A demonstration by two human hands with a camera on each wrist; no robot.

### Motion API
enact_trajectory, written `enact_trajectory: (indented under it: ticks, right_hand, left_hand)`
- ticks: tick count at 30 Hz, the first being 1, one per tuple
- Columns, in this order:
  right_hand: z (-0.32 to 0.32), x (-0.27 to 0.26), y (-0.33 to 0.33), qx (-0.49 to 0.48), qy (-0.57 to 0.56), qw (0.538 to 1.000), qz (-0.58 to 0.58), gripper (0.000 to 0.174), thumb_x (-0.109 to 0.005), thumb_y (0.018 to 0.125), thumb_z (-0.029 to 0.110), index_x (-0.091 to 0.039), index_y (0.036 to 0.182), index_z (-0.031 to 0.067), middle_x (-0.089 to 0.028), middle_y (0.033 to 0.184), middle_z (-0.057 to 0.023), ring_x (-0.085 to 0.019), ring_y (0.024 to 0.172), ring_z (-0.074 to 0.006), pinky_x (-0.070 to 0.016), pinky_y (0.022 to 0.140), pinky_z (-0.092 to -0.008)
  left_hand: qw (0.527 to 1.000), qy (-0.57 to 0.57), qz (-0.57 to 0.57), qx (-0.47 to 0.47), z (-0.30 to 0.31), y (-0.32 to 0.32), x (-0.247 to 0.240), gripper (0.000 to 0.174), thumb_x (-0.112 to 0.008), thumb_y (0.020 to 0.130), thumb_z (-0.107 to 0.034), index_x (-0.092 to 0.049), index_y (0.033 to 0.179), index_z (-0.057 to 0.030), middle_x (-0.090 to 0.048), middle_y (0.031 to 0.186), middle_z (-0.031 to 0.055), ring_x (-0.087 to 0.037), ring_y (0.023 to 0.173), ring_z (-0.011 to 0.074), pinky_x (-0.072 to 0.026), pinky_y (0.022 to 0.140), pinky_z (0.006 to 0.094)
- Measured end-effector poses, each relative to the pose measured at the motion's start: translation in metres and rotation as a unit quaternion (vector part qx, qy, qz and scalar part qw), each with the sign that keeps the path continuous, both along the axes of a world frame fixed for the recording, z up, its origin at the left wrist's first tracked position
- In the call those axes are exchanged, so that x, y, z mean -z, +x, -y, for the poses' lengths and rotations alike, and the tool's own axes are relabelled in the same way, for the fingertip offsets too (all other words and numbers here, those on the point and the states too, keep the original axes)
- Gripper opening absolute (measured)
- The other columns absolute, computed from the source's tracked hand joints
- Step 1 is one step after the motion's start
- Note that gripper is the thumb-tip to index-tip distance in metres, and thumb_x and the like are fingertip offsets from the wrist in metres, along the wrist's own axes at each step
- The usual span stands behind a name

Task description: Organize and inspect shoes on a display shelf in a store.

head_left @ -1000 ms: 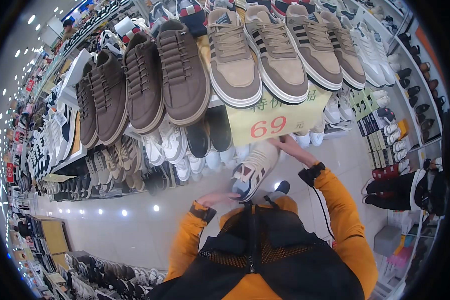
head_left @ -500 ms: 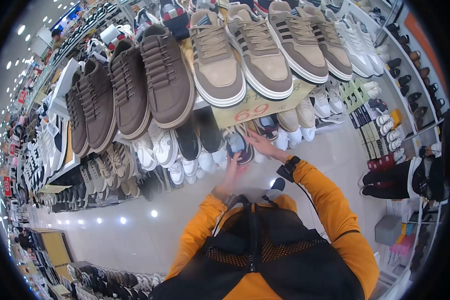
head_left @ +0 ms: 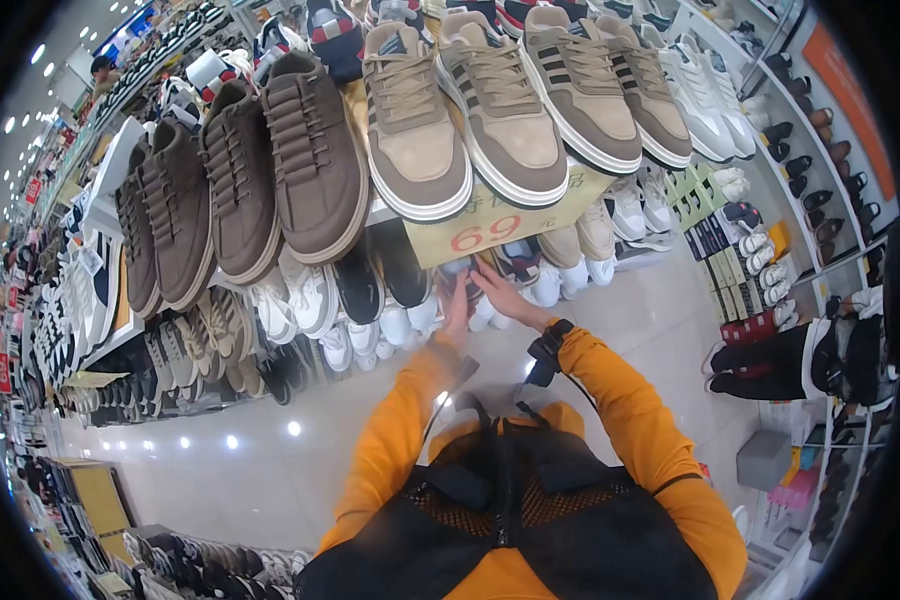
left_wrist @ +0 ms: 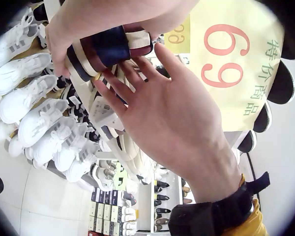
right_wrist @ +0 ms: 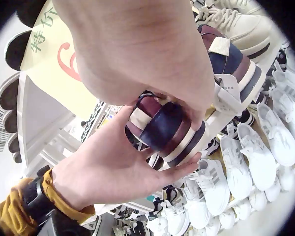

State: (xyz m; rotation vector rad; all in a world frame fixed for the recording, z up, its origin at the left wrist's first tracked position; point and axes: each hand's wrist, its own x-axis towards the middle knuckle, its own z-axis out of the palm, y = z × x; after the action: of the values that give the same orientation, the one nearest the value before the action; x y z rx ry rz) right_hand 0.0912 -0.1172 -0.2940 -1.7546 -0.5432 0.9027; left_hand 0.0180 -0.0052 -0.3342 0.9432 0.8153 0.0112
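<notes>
A sneaker (right_wrist: 162, 128) in navy, maroon and cream stands on a low shelf under the price sign, its heel facing me. My left hand (head_left: 457, 310) holds that heel; in the right wrist view its thumb lies on one side and its fingers on the other. My right hand (head_left: 505, 298) is beside it, with extended fingers touching the sneaker's heel end in the left wrist view. A similar sneaker (right_wrist: 223, 61) with a white tag sits just to the right. The front of the held sneaker is hidden behind my hands.
Above hangs a yellow price sign (head_left: 515, 215) marked 69. Brown shoes (head_left: 315, 160) and beige sneakers (head_left: 510, 130) overhang it on the upper shelf. White sneakers (right_wrist: 238, 157) line the lower rack. A person in dark trousers (head_left: 760, 370) stands at right.
Held out in front of the shelf a second ago, the sneaker has moved forward onto the low shelf. My hands have followed it and come close together at its heel.
</notes>
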Motion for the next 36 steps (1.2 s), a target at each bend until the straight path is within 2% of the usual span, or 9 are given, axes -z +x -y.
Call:
enact_trajectory:
  ticks: [5,11,14,17,27,30,32,34,36]
  right_hand:
    - [0.018,0.030,0.003,-0.007,0.024,1.000,-0.011,0.066,-0.044,0.098,0.046,-0.026,0.149,0.0075,-0.038,0.147,-0.0086,-0.041,0.131,-0.0224,-0.0366,0.105,-0.0343]
    - [0.097,0.024,-0.007,0.022,0.036,0.980,-0.195,0.058,-0.049,0.096,0.045,-0.044,0.136,0.0024,-0.058,0.124,-0.0092,-0.057,0.112,-0.0188,-0.0437,0.095,-0.0310]
    - [0.130,0.021,0.005,0.033,-0.024,0.978,-0.204,0.066,-0.048,0.095,0.050,-0.042,0.136,-0.0014,-0.051,0.133,-0.0105,-0.052,0.119,-0.0203,-0.0430,0.099,-0.0343]
    - [0.144,0.021,0.025,0.056,-0.038,0.973,-0.219,0.071,-0.050,0.094,0.053,-0.037,0.138,-0.0017,-0.050,0.133,-0.0124,-0.051,0.120,-0.0225,-0.0419,0.100,-0.0359]
    - [0.100,0.018,0.077,0.055,0.000,0.942,-0.330,0.115,-0.060,0.075,0.073,-0.004,0.151,0.0076,-0.020,0.151,-0.0163,-0.030,0.136,-0.0329,-0.0291,0.107,-0.0501]
    - [0.093,0.002,0.077,0.037,0.028,0.956,-0.290,0.109,-0.061,0.075,0.071,-0.005,0.150,0.0154,-0.029,0.144,-0.0132,-0.037,0.129,-0.0291,-0.0325,0.102,-0.0494]
    - [0.090,0.009,0.077,0.041,0.031,0.966,-0.254,0.104,-0.061,0.076,0.069,-0.008,0.149,0.0177,-0.032,0.142,-0.0126,-0.038,0.128,-0.0284,-0.0307,0.102,-0.0524]
    - [0.092,0.002,0.084,0.057,0.035,0.962,-0.265,0.097,-0.060,0.077,0.067,-0.014,0.147,0.0177,-0.031,0.142,-0.0104,-0.039,0.127,-0.0281,-0.0333,0.101,-0.0503]
    - [0.083,0.010,0.092,0.093,0.030,0.949,-0.299,0.086,-0.058,0.080,0.065,-0.024,0.143,0.0178,-0.039,0.138,-0.0077,-0.046,0.121,-0.0268,-0.0378,0.096,-0.0472]
  left_hand:
    - [1.000,-0.005,0.008,0.019,0.003,-0.020,-0.016,0.113,-0.069,0.073,-0.064,0.001,0.150,-0.0181,-0.032,0.142,0.0091,-0.043,0.123,0.0288,-0.0304,0.105,0.0466]
    - [0.996,0.000,-0.009,0.093,0.039,-0.079,0.028,0.099,-0.062,0.084,-0.055,-0.006,0.150,-0.0080,-0.035,0.144,0.0115,-0.039,0.131,0.0274,-0.0312,0.108,0.0419]
    - [0.976,-0.032,0.054,0.210,0.058,-0.085,0.025,0.086,-0.057,0.088,-0.054,-0.019,0.150,-0.0070,-0.042,0.141,0.0125,-0.045,0.126,0.0270,-0.0353,0.104,0.0391]
    - [0.983,0.002,0.007,0.182,0.075,-0.053,-0.007,0.069,-0.047,0.095,-0.051,-0.026,0.148,-0.0112,-0.034,0.147,0.0126,-0.034,0.135,0.0250,-0.0300,0.109,0.0396]
    - [0.984,0.144,0.006,0.104,0.095,0.039,0.000,0.077,-0.049,0.095,-0.050,-0.007,0.153,-0.0240,-0.017,0.157,0.0058,-0.023,0.141,0.0250,-0.0253,0.110,0.0471]
    - [0.985,0.150,0.016,0.081,0.108,0.039,-0.013,0.075,-0.048,0.095,-0.050,-0.006,0.153,-0.0279,-0.017,0.157,0.0037,-0.022,0.141,0.0247,-0.0245,0.110,0.0493]
    - [0.987,0.150,0.008,0.064,0.117,0.041,-0.034,0.075,-0.047,0.097,-0.044,-0.006,0.153,-0.0175,-0.024,0.155,0.0084,-0.025,0.140,0.0231,-0.0216,0.112,0.0360]
    - [0.988,0.148,0.014,0.049,0.112,0.046,-0.010,0.072,-0.045,0.098,-0.046,-0.009,0.153,-0.0184,-0.024,0.154,0.0098,-0.025,0.140,0.0235,-0.0205,0.112,0.0369]
    - [0.984,0.172,0.025,0.050,0.106,0.053,-0.001,0.070,-0.046,0.096,-0.051,-0.012,0.152,-0.0253,-0.019,0.155,0.0052,-0.022,0.140,0.0250,-0.0210,0.110,0.0512]
